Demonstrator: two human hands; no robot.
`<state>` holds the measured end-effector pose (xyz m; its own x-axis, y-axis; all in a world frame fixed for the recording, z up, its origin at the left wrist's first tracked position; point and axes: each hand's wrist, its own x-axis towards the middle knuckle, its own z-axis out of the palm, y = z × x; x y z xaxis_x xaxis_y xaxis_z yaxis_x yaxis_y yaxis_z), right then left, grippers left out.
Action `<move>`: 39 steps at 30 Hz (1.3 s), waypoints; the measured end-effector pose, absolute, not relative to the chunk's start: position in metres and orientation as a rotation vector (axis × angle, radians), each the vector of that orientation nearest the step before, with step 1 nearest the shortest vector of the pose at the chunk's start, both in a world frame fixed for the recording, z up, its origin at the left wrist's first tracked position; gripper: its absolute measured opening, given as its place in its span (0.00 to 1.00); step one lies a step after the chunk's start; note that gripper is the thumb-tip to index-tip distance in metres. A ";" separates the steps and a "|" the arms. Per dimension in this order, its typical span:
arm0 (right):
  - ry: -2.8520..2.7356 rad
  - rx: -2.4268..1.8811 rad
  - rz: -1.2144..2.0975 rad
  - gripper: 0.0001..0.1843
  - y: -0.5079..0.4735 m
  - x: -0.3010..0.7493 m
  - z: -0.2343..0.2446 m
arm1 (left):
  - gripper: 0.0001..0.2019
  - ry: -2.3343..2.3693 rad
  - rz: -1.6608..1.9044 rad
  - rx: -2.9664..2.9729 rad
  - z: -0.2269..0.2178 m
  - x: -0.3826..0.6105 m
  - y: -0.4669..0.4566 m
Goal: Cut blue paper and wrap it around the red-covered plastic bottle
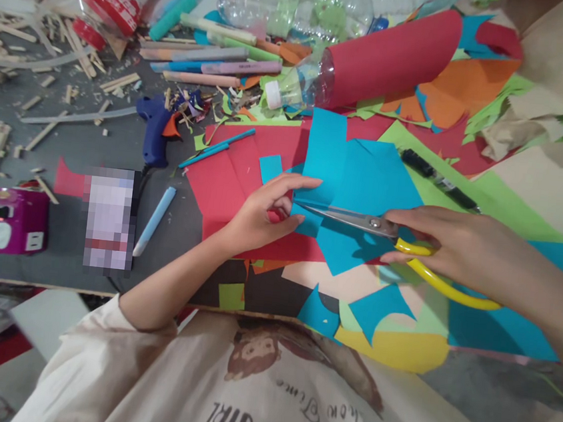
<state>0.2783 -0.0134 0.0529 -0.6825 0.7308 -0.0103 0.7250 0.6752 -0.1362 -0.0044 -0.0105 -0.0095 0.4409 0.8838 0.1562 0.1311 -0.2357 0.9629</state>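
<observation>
My right hand [451, 246] grips yellow-handled scissors [361, 221], blades pointing left into a blue paper sheet [360, 179]. My left hand [261, 212] pinches the left edge of that blue sheet just beside the blade tips, thumb and fingers closed on the paper. The blue sheet lies over red paper [228, 185] on the dark table. Small blue offcuts [376, 308] lie near the front edge.
A blue glue gun [155, 132], coloured markers [216, 63], a black marker [438, 180], plastic bottles [303, 5], one wrapped in red paper [388, 61], wooden sticks [7, 48], a purple device [11, 219] and heaps of coloured paper scraps crowd the table.
</observation>
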 end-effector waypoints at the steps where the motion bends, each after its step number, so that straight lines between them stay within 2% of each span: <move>1: -2.833 -1.226 0.199 0.41 -0.013 0.278 0.053 | 0.20 0.879 0.921 1.661 -0.009 -0.004 -0.010; 13: -2.838 -1.178 0.194 0.39 -0.014 0.284 0.049 | 0.21 0.904 0.868 1.649 -0.009 -0.004 -0.010; 19: -2.836 -1.357 0.221 0.37 -0.015 0.291 0.042 | 0.20 0.972 0.878 1.575 -0.007 -0.004 -0.007; 24: -2.756 -1.488 0.042 0.35 -0.017 0.304 0.036 | 0.15 1.105 0.870 1.497 -0.002 -0.004 -0.006; 31: -2.582 -1.655 0.094 0.21 -0.014 0.314 0.029 | 0.03 1.198 0.993 1.517 0.002 0.000 -0.002; 33: -2.558 -1.730 0.128 0.19 -0.012 0.315 0.028 | 0.05 1.189 1.024 1.500 0.002 0.001 -0.002; 36: -2.606 -1.799 0.202 0.23 -0.011 0.316 0.030 | 0.12 1.195 1.046 1.403 0.002 0.002 -0.001; 39: -2.732 -1.720 0.151 0.22 -0.010 0.312 0.043 | 0.12 1.190 1.055 1.305 0.000 0.000 0.000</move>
